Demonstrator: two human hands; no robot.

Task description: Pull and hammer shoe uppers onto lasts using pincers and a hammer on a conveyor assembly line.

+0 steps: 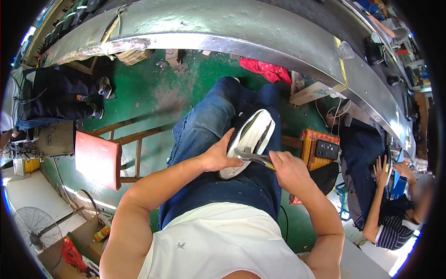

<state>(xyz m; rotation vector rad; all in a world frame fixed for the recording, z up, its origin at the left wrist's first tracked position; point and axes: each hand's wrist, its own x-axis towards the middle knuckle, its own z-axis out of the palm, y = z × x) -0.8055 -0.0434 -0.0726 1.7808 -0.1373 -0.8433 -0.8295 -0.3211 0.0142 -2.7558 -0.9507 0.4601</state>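
Across my lap lies a shoe upper (pixel 249 135), its white underside facing up and its dark edge rimmed with light stitching. My left hand (pixel 217 154) is closed on its left side, the thumb reaching over the near part of the underside. My right hand (pixel 289 169) grips a hand tool with a curved grey metal head (pixel 251 156). That head rests over the near half of the underside, close to my left thumb. Whether it is a hammer or pincers is unclear, as my fingers cover most of the handle.
A long metal-topped workbench (pixel 195 23) curves across the far side. To my left stands a reddish stool (pixel 98 159); a wire fan (pixel 35 232) is behind it. On my right, a phone (pixel 327 149) lies on a woven seat (pixel 312 160). Co-workers sit at both sides.
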